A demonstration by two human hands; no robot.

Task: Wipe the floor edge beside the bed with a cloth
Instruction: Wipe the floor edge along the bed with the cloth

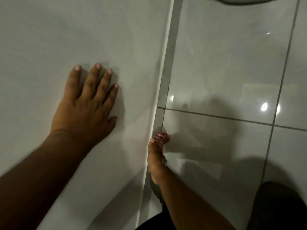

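My left hand (86, 103) lies flat, fingers spread, on a smooth white surface (83, 39) that fills the left half of the view. Its edge strip (163, 77) runs from top centre down to the bottom. My right hand (157, 158) is pressed into the narrow floor edge (166, 90) right beside that strip, closed on a small pink and red cloth (162, 136) that shows at the fingertips. The hand is blurred. A dark green piece (157, 191) hangs under the wrist; I cannot tell whether it belongs to the cloth.
Glossy grey floor tiles (232, 63) with dark grout lines spread to the right, with bright light reflections. A dark rounded object (249, 0) sits at the top edge. Dark clothing (279, 208) shows at the bottom right.
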